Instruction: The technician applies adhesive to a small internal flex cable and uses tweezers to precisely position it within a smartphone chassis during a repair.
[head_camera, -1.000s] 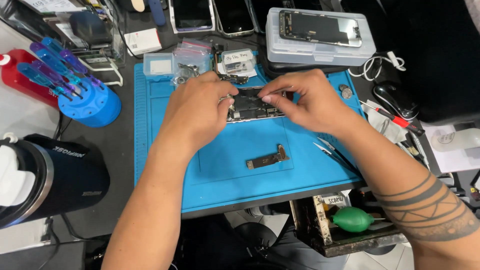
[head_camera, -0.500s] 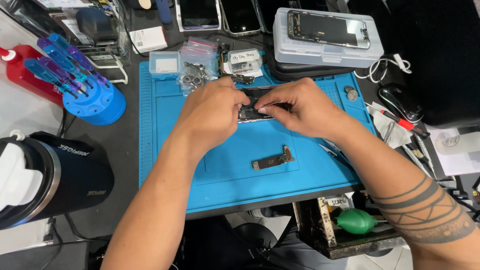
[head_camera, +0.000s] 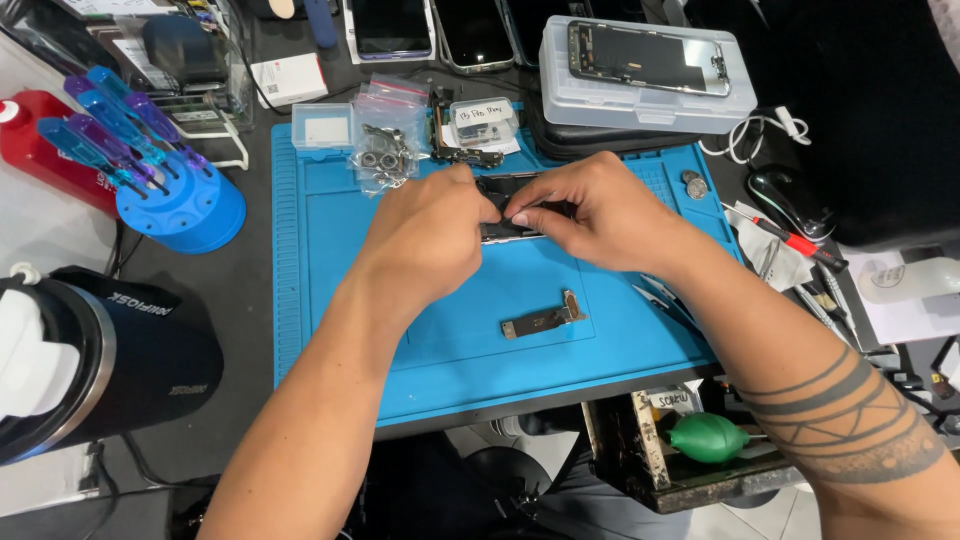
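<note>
Over the blue mat, head view: my left hand and right hand meet on one opened phone near the mat's far edge. Both grips pinch it, fingertips closed on the part between them. Phone's long axis runs left-right, straight between my hands; neither hand nearer. One metal bracket lies loose on the mat, nearer me. One blue screwdriver stand left on the desk. One green blower below right.

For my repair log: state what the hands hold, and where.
Both hands, left hand and right hand, grip a small dark phone part by its two ends, above the blue mat.
</note>
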